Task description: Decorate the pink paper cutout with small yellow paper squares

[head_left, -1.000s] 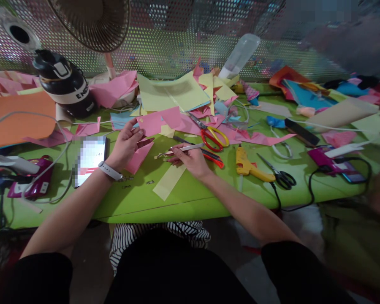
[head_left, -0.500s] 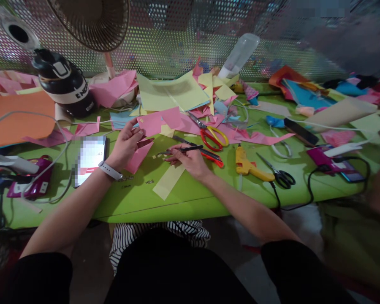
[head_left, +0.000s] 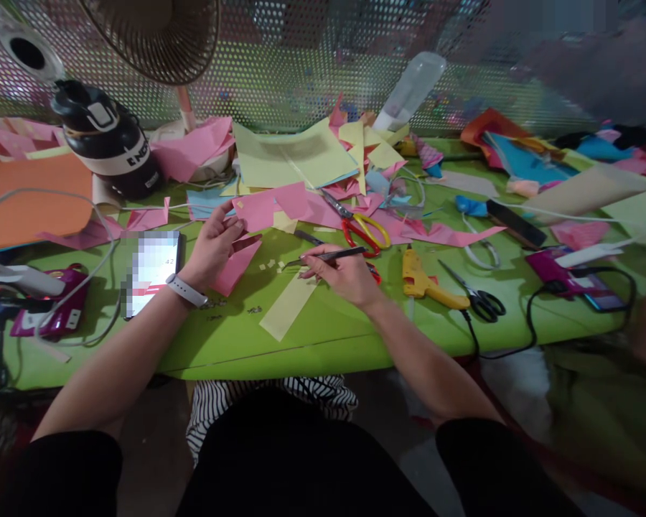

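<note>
Fingers of my left hand [head_left: 215,240] are closed on a piece of pink paper [head_left: 240,267] that hangs below them. My right hand [head_left: 336,271] grips dark tweezers [head_left: 336,253], whose tips point left, at small pale yellow paper bits [head_left: 280,266] on the green surface. Under that hand lies a pale yellow paper strip [head_left: 288,312]. Tiny dark pieces [head_left: 254,310] are scattered left of the strip. Behind my right hand rest scissors with red and yellow handles [head_left: 355,221]; a red cutter is partly hidden by it.
A yellow glue gun [head_left: 428,283] and black scissors [head_left: 479,298] lie to the right. On the left are a phone [head_left: 156,273], a power strip [head_left: 59,305] and a black bottle [head_left: 110,143]. Coloured paper [head_left: 296,154] is piled at the back. Cables cross both sides.
My right hand and the tweezers have moved right, away from my left hand, uncovering more of the small yellow bits. My left hand is nearly still.
</note>
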A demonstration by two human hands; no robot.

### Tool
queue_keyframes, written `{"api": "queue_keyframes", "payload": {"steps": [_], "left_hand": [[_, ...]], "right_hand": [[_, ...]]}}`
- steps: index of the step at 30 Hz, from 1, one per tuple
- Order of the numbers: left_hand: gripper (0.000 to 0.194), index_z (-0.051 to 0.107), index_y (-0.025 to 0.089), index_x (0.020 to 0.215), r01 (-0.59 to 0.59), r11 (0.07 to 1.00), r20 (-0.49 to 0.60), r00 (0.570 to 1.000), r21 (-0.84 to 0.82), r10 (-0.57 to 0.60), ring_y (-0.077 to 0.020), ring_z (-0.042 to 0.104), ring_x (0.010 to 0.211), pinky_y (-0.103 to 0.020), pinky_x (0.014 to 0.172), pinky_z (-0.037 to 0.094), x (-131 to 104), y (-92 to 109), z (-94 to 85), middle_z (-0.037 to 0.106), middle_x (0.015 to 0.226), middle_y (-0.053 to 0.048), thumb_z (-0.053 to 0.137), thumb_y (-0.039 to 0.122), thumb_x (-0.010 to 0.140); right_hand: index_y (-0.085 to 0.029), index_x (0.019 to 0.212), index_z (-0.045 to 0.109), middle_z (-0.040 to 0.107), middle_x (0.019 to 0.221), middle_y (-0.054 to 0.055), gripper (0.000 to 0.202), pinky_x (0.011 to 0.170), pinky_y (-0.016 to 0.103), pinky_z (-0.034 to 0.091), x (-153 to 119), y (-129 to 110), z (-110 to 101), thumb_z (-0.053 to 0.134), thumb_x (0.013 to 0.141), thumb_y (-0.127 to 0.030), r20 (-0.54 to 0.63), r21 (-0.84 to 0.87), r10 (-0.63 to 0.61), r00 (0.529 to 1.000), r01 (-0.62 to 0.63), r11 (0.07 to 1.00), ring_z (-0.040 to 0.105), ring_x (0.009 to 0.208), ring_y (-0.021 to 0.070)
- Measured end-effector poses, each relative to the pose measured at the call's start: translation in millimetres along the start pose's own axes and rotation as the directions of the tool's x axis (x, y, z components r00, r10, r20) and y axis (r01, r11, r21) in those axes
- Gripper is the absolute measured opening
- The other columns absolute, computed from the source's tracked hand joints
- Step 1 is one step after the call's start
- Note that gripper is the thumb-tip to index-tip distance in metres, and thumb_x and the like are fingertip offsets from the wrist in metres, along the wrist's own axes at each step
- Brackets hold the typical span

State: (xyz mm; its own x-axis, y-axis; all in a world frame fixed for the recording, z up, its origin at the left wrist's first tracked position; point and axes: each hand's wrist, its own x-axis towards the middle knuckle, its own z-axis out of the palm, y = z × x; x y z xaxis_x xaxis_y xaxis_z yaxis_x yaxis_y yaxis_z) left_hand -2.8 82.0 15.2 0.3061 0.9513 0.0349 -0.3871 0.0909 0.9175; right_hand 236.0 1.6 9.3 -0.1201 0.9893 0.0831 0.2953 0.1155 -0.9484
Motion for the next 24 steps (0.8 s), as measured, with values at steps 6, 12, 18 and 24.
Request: {"api": "queue_keyframes", "payload": {"steps": [6, 12, 18, 24], "left_hand": [[0.031, 0.059, 0.022, 0.111, -0.005, 1.000, 0.002, 1.000, -0.020, 0.005, -0.0104, 0.064, 0.074, -0.038, 0.089, 0.060, -0.5, 0.0, 1.5, 0.058, 0.075, 0.006, 0.068, 0.013, 0.083], [0.034, 0.059, 0.025, 0.115, 0.004, 1.000, -0.016, 1.000, 0.012, -0.004, -0.0107, 0.064, 0.075, -0.042, 0.095, 0.058, -0.3, -0.7, 1.4, 0.055, 0.073, 0.007, 0.068, 0.014, 0.084], [0.031, 0.059, 0.024, 0.113, 0.004, 1.000, -0.006, 1.000, -0.018, -0.004, -0.0101, 0.063, 0.075, -0.040, 0.092, 0.059, -0.5, -0.4, 2.0, 0.057, 0.074, 0.006, 0.066, 0.011, 0.085], [0.030, 0.060, 0.026, 0.112, 0.006, 1.000, -0.005, 1.000, -0.004, -0.006, -0.0108, 0.063, 0.075, -0.041, 0.094, 0.059, -0.7, -1.1, 1.4, 0.057, 0.073, 0.006, 0.067, 0.013, 0.085]], "right_hand": [[-0.016, 0.092, 0.068, 0.074, 0.069, 0.004, 0.039, 0.053, 0.025, 0.061, 3.2, 7.9, 8.0, 0.069, 0.085, -0.055, -0.010, 0.107, 0.083, 0.996, -0.082, 0.991, 0.076, 0.066, 0.0183], [-0.018, 0.094, 0.069, 0.076, 0.076, 0.004, 0.037, 0.060, 0.027, 0.065, 0.9, 9.1, 15.3, 0.070, 0.085, -0.054, -0.029, 0.113, 0.033, 0.999, -0.030, 0.993, 0.075, 0.069, 0.0162], [-0.020, 0.101, 0.070, 0.077, 0.087, 0.005, 0.031, 0.069, 0.034, 0.068, -3.1, 14.0, 20.9, 0.068, 0.088, -0.048, -0.007, 0.044, -0.013, 1.000, 0.013, 0.999, 0.076, 0.075, 0.0173], [-0.022, 0.101, 0.072, 0.077, 0.087, 0.002, 0.026, 0.075, 0.036, 0.067, -6.3, 11.9, 19.3, 0.065, 0.091, -0.045, 0.015, -0.092, -0.082, 0.997, 0.083, 0.992, 0.075, 0.079, 0.0169]]}}
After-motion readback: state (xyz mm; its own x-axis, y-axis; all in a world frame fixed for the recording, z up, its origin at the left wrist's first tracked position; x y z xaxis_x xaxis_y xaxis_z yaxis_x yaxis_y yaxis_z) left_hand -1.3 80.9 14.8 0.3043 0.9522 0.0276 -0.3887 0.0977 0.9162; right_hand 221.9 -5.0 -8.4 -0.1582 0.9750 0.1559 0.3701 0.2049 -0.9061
